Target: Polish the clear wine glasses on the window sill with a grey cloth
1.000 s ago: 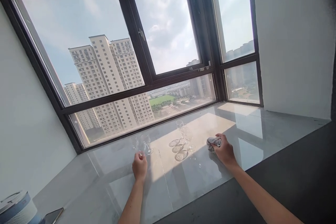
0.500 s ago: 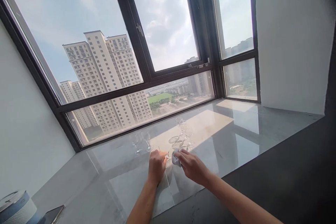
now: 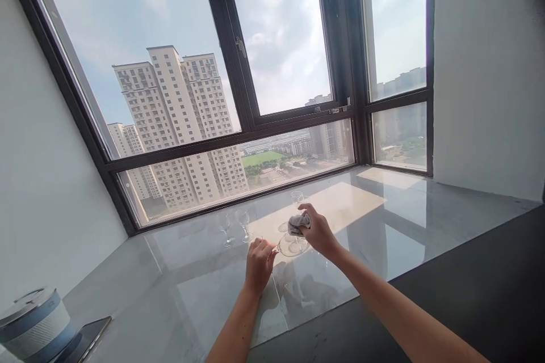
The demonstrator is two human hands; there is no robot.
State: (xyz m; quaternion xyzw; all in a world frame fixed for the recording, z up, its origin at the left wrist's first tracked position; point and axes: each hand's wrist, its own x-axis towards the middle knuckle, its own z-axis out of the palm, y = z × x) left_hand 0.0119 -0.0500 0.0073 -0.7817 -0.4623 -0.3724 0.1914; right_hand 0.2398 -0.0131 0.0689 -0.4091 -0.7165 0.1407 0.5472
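Observation:
My left hand [image 3: 260, 261] is closed on the stem end of a small clear wine glass [image 3: 290, 246]. The glass is tilted, with its bowl pointing to the right. In my right hand [image 3: 318, 231] is a bunched white and grey cloth [image 3: 298, 224], held just above the glass bowl. Whether the cloth touches the glass I cannot tell. Behind the cloth stand more clear glasses [image 3: 297, 197], partly hidden by it and my right hand. Two stemmed glasses, one at the left [image 3: 226, 231] and its neighbour [image 3: 243, 226], stand upright beyond my left hand.
The glossy grey stone sill [image 3: 204, 289] runs below dark-framed windows [image 3: 179, 154]. A blue and white lidded container [image 3: 36, 323] stands at the lower left, with a dark phone [image 3: 87, 340] beside it. The sill's front edge [image 3: 383, 282] lies under my right forearm.
My right hand has lifted the cloth up and away from my left hand. The bowl of the held glass now shows more clearly. The view has shifted slightly.

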